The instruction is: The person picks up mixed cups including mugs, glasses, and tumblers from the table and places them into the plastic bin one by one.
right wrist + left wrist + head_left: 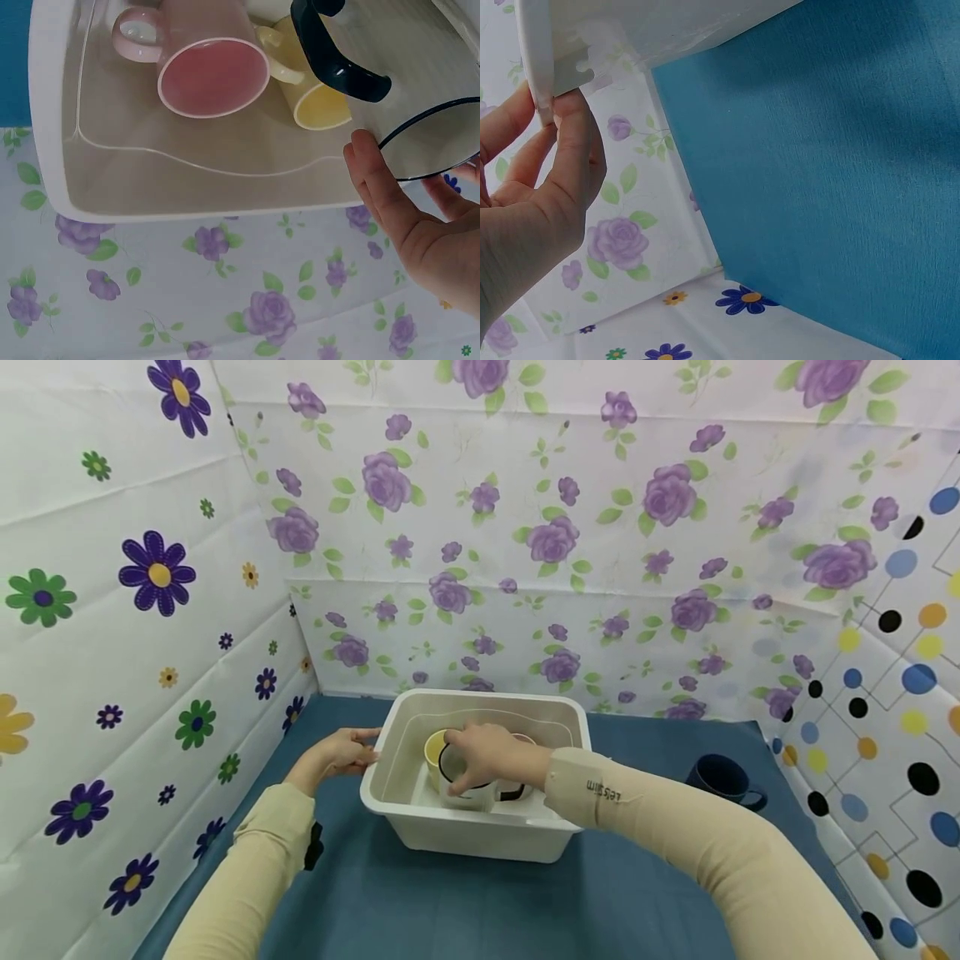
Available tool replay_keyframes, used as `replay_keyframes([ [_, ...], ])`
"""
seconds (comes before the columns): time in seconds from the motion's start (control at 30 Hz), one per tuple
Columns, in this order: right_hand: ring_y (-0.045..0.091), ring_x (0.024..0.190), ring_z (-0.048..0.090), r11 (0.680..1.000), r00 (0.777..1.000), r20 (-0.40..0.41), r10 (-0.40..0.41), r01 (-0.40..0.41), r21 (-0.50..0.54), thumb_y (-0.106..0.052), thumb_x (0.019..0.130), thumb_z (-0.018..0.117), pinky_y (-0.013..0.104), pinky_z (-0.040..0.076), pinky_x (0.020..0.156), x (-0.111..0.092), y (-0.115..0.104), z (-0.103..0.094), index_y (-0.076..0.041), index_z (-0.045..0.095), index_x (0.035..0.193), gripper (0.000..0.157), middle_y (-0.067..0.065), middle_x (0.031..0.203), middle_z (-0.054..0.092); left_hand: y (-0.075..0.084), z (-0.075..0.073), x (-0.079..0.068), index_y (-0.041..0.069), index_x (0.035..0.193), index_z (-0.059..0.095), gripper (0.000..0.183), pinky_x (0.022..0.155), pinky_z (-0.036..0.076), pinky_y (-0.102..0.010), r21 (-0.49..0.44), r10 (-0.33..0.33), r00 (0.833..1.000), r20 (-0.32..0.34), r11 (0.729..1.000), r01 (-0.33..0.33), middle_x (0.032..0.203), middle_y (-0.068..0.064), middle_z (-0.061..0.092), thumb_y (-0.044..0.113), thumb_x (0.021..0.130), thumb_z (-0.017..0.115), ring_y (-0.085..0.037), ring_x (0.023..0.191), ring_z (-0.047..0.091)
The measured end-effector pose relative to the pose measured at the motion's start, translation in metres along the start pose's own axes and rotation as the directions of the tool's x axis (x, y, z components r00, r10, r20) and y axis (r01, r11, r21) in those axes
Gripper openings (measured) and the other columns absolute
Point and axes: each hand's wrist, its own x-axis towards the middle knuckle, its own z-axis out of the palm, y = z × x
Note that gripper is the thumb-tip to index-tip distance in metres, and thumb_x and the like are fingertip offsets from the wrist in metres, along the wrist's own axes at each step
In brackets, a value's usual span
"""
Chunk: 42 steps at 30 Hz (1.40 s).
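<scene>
A white plastic tub (480,839) stands on the blue cloth. At its left rim my left hand (341,750) pinches the edge between thumb and fingers, as the left wrist view also shows. My right hand (486,753) reaches into the tub and grips a white mug (467,799) by its dark rim, with the thumb and fingers at the mouth. That mug's dark handle (330,67) points toward the pink mug (214,79) in the right wrist view. A yellow mug (434,750) is inside the tub, left of the white one; the pink mug is partly hidden behind my right hand in the head view.
A dark blue mug (722,778) is on the cloth at the right, partly behind my right forearm. The blue tablecloth (465,910) covers the surface. Patterned sheets (551,539) hang at the back and both sides.
</scene>
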Motion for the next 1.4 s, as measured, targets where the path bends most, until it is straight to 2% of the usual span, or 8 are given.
replay_keyframes([
  [0.17,0.023,0.097,0.061,1.000,1.000,0.014,-0.010,0.010,-0.013,-0.051,0.072,0.076,0.036,0.053,0.076,0.006,0.001,0.008,-0.016,0.053,0.128,0.070,0.006,0.114,0.060,-0.001,0.000,0.001,0.005,0.149,0.024,0.064,0.078,0.057,-0.029,-0.005,-0.018,1.000,-0.010,1.000,0.018,0.103,-0.010,0.062,0.004,0.094,0.055,-0.008,0.075,0.062],
  [0.33,0.023,0.097,0.061,0.998,0.998,0.052,-0.028,0.031,-0.056,-0.055,0.072,0.075,0.035,0.052,0.078,0.014,0.002,0.016,-0.019,0.050,0.132,0.074,0.007,0.120,0.058,-0.001,-0.001,0.001,0.005,0.149,0.024,0.064,0.078,0.057,-0.029,-0.016,-0.023,1.000,-0.013,1.000,0.023,0.102,-0.008,0.061,0.004,0.093,0.055,-0.008,0.075,0.062],
  [0.43,0.023,0.096,0.061,0.999,0.998,0.061,-0.031,0.034,-0.041,-0.056,0.072,0.074,0.035,0.052,0.078,0.018,0.002,0.021,-0.020,0.049,0.132,0.074,0.007,0.120,0.057,0.000,0.000,0.001,0.004,0.149,0.024,0.064,0.079,0.057,-0.030,-0.012,-0.017,1.000,-0.005,1.000,0.017,0.105,-0.010,0.061,0.004,0.093,0.055,-0.009,0.075,0.062],
  [0.53,0.022,0.091,0.061,0.998,0.997,0.054,-0.056,0.057,-0.030,-0.054,0.073,0.074,0.034,0.052,0.075,0.021,0.000,0.027,-0.019,0.051,0.129,0.070,0.006,0.115,0.057,-0.001,0.000,0.002,0.003,0.149,0.023,0.064,0.080,0.057,-0.032,-0.003,-0.016,1.000,-0.002,1.000,0.016,0.109,-0.013,0.062,0.004,0.093,0.055,-0.009,0.075,0.062],
  [0.7,0.017,0.086,0.058,0.992,0.995,0.024,-0.098,0.100,-0.082,-0.051,0.073,0.074,0.033,0.052,0.068,0.028,-0.004,0.035,-0.018,0.054,0.119,0.059,0.004,0.103,0.059,-0.001,0.001,0.002,0.003,0.149,0.024,0.064,0.080,0.057,-0.031,-0.001,-0.012,1.000,0.000,1.000,0.012,0.111,-0.015,0.061,0.004,0.094,0.055,-0.009,0.075,0.062],
  [1.1,0.018,0.100,0.058,0.988,0.994,0.047,-0.099,0.104,-0.113,-0.050,0.076,0.073,0.036,0.053,0.080,0.042,-0.015,0.039,-0.020,0.055,0.121,0.057,0.004,0.111,0.060,-0.003,-0.005,0.000,0.004,0.149,0.023,0.064,0.079,0.057,-0.030,-0.017,-0.002,1.000,-0.003,1.000,0.002,0.105,-0.011,0.062,0.004,0.094,0.054,-0.008,0.074,0.061],
  [1.3,0.021,0.103,0.058,0.994,0.995,0.055,-0.085,0.089,-0.062,-0.046,0.077,0.074,0.037,0.053,0.083,0.048,-0.019,0.046,-0.018,0.054,0.123,0.057,0.006,0.114,0.058,-0.004,-0.004,0.000,0.004,0.150,0.022,0.064,0.084,0.056,-0.034,-0.001,0.013,1.000,0.009,1.000,-0.013,0.117,-0.020,0.059,0.005,0.095,0.054,-0.008,0.078,0.064],
  [1.4,0.023,0.101,0.060,0.995,0.995,0.057,-0.077,0.080,-0.064,-0.043,0.077,0.074,0.037,0.053,0.081,0.052,-0.020,0.051,-0.018,0.054,0.122,0.055,0.006,0.114,0.058,-0.003,-0.003,0.000,0.005,0.150,0.022,0.064,0.085,0.055,-0.034,0.008,0.013,1.000,0.004,1.000,-0.013,0.115,-0.018,0.060,0.006,0.095,0.055,-0.008,0.079,0.063],
])
